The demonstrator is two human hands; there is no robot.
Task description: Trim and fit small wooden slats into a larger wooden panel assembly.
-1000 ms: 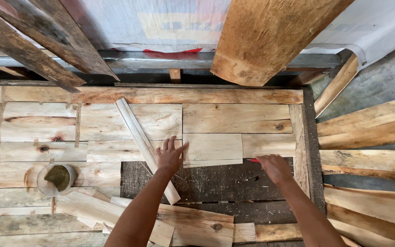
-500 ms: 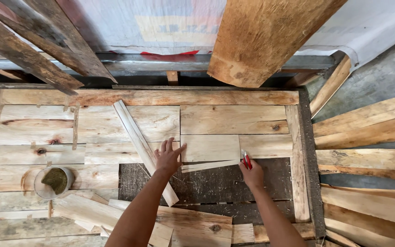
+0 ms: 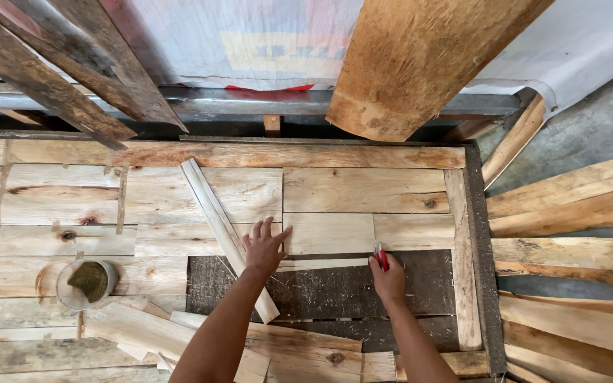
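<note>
My left hand (image 3: 264, 248) lies flat with fingers spread on a long narrow wooden strip (image 3: 216, 216) that crosses the pale boards diagonally. My right hand (image 3: 389, 276) is closed around a small red tool (image 3: 381, 257), its tip held against the lower edge of a short pale board (image 3: 329, 232). A thin wooden sliver (image 3: 321, 264) lies between the two hands along that edge. Below both hands is a dark brown panel (image 3: 335, 291) left uncovered by boards.
A small round container with greenish contents (image 3: 88, 282) stands at the left. Loose offcuts (image 3: 179, 337) pile along the near edge. Long planks (image 3: 569, 206) stack at the right. Rough beams (image 3: 65, 92) and a wide slab (image 3: 420, 64) lean overhead.
My right hand has moved left along the board edge, from near the right frame to the short board. My left hand has stayed on the diagonal strip.
</note>
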